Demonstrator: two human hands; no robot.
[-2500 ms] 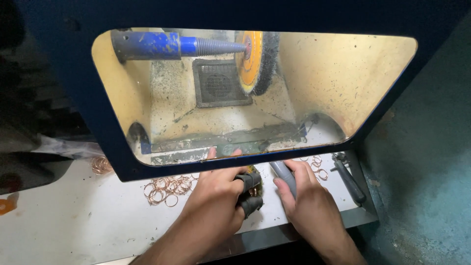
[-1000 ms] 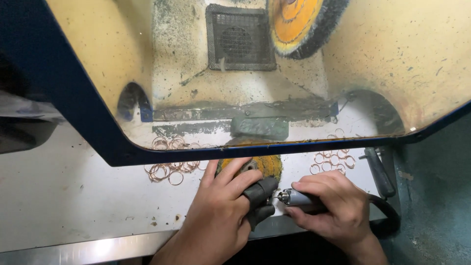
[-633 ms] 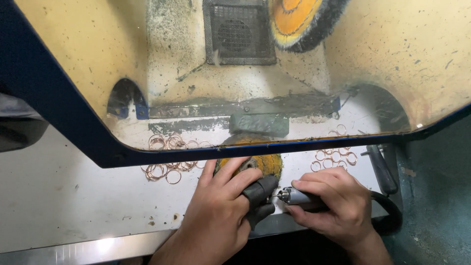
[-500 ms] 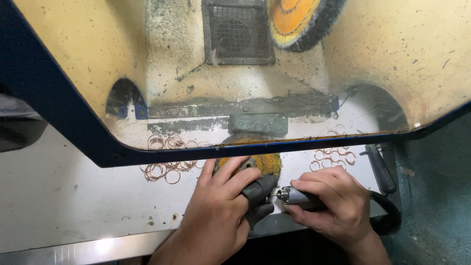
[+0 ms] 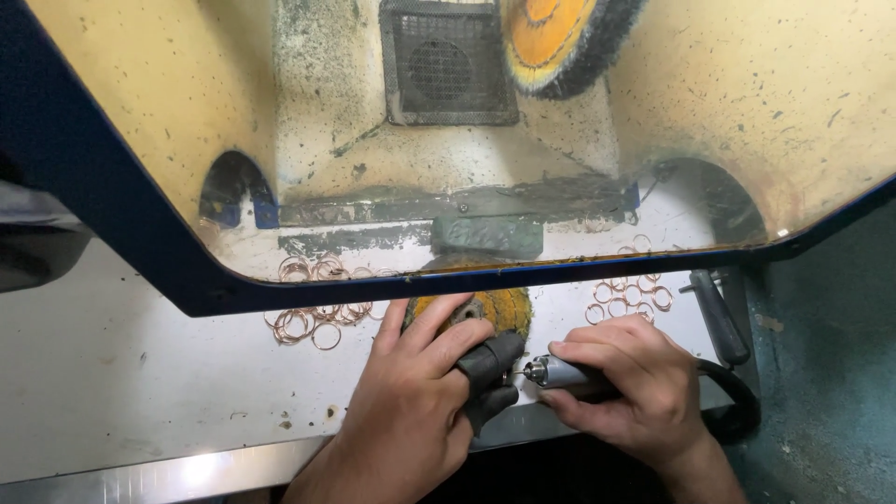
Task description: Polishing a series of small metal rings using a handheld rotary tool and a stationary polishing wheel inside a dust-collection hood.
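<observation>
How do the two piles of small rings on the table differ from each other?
The left ring pile holds more rings, heaped and overlapping; the right ring pile holds fewer, spread flat. The left pile lies beside the left hand, the right pile above the right hand. Both are thin copper-coloured rings.

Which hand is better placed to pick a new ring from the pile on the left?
Probably the left hand: it lies nearest the rings, while the right hand grips the rotary handpiece.
</observation>
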